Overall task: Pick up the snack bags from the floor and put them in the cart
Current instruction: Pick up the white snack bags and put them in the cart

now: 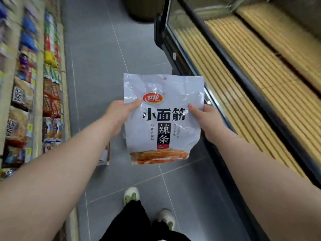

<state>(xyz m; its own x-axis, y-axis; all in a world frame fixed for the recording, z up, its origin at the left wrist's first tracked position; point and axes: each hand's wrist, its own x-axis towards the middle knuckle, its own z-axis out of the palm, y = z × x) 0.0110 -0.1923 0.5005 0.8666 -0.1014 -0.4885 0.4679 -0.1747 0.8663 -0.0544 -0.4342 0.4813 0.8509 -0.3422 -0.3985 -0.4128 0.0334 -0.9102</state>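
1. Two hands hold one snack bag (161, 119) up in the aisle: the left hand (119, 115) grips its left edge, the right hand (206, 119) its right edge. On each, the thumb presses the front and the other fingers are hidden behind the bag, so both grasps are closed on the foil.
2. The bag hangs upright, face to the camera, clear of the floor (104, 66), above and ahead of the person's shoes (132, 195).
3. A second bag (105, 156) shows only as a corner near the left forearm, low by the floor; most of it is hidden behind the arm.
4. Left of the aisle runs a shelf (40, 101) packed with snacks; right of it a glass-fronted case (243, 75) with slatted racks.
5. No cart is in view, so the drop-off spot cannot be judged from here.
6. Risks, as I judge them: the slick foil could slip from the edge pinches if one hand lets go carelessly; turning to find the cart could swing the bag into the case's rim; the half-hidden bag could be stepped on or forgotten.
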